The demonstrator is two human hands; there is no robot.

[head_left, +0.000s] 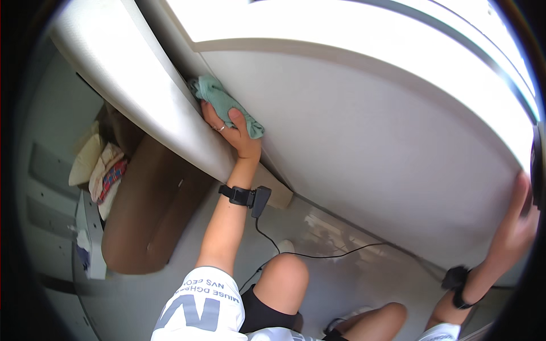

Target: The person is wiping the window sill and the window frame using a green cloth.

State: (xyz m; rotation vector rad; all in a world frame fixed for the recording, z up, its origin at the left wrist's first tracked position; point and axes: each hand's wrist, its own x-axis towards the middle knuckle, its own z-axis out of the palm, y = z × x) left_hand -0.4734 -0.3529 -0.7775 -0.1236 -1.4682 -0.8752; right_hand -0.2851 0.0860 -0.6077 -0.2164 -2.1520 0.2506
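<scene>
My left hand [236, 133] is wrapped around a folded green cloth [219, 95] and presses it into the narrow corner beside a large pale panel [364, 131]. The thumb lies over the cloth, and a ring shows on one finger. Just left of this hand runs a long, smooth white rounded piece [133, 74]. At the far right, my right hand [518, 221] is raised at the panel's right edge, with the thumb pointing up. Its other fingers are blurred and partly cut off by the dark rim of the picture.
A black cable [318, 257] trails from the device on my left wrist [244, 196] past my knees [287, 281]. On the left stand a brown cushion-like piece [153, 210] and a heap of cloths [105, 170]. A bright curved ledge [318, 23] tops the panel.
</scene>
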